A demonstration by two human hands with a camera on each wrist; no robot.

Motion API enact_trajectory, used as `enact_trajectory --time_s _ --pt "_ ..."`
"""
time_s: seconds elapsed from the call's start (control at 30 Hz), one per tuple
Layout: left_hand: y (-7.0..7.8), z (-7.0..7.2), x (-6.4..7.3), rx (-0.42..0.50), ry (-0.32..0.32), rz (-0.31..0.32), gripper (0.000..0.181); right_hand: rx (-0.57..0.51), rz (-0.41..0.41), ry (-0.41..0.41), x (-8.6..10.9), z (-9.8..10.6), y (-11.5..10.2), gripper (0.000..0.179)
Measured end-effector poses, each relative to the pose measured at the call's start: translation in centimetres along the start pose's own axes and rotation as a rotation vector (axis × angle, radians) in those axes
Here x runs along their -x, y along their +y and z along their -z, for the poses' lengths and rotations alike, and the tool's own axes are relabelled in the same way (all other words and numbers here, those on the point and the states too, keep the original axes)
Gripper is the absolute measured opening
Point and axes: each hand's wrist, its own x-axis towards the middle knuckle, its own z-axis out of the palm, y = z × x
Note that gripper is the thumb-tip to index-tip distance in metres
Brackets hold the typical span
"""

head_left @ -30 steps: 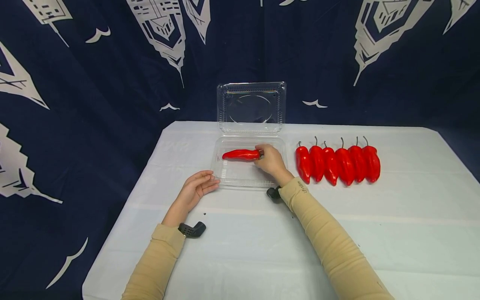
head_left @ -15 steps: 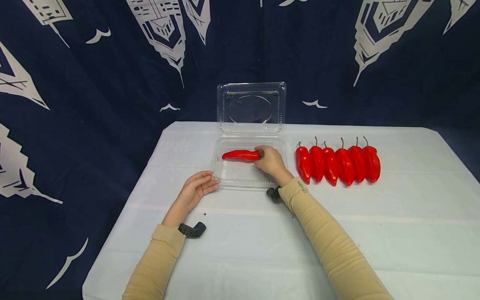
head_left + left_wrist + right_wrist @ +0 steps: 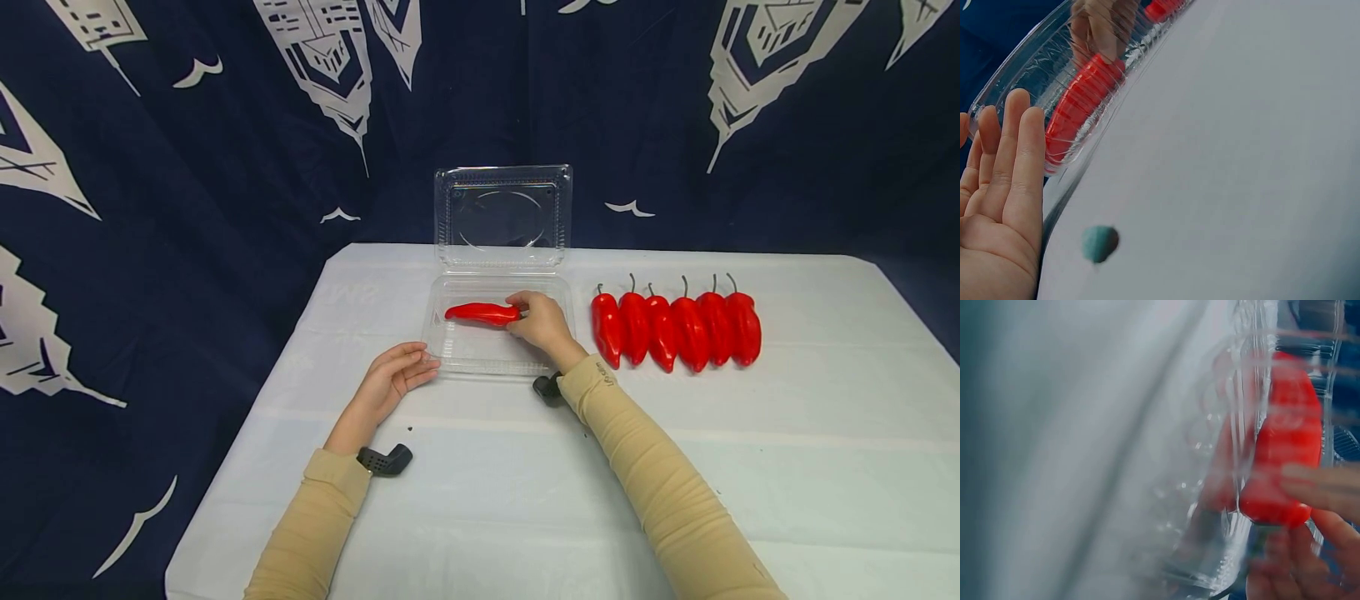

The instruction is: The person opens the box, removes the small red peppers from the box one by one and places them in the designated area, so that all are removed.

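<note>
In the head view a red pepper lies lengthwise over the base of a clear plastic clamshell box, its tip to the left. My right hand holds its stem end between thumb and fingers, hiding most of the stem. The right wrist view has the pepper large behind the clear wall, with fingers at its end. My left hand is at the box's front left corner, fingertips at the rim. Nearly straight fingers of that hand show in the left wrist view, holding nothing.
Several red peppers lie side by side right of the box, stems pointing away. The box's lid stands raised at the back, before a dark blue patterned cloth. White cloth covers the table.
The pepper in my right hand has shifted slightly toward the front of the box, and its stem end has turned a little. My left hand has stayed in place.
</note>
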Motion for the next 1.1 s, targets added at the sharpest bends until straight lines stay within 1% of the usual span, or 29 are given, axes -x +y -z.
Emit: enact_trajectory --time_s 0.33,0.63,0.83,0.97,1.1 --pt "0.06 -0.05 0.00 -0.001 0.006 0.002 0.017 -0.018 0.001 -0.007 0.13 0.09 -0.12 0.044" --pt "0.07 0.01 -0.05 -0.011 0.001 0.001 0.021 -0.087 0.011 0.006 0.17 0.17 -0.18 0.042" --pt "0.06 0.06 0.00 -0.007 -0.003 -0.001 0.018 -0.081 0.003 0.014 0.12 0.09 -0.14 0.041" --pt "0.06 0.02 0.03 0.000 -0.008 -0.003 0.017 -0.102 0.018 0.023 0.29 0.10 -0.20 0.040" --pt "0.06 -0.02 0.00 0.008 0.000 -0.002 0.017 -0.142 0.045 0.047 0.48 0.20 -0.29 0.038"
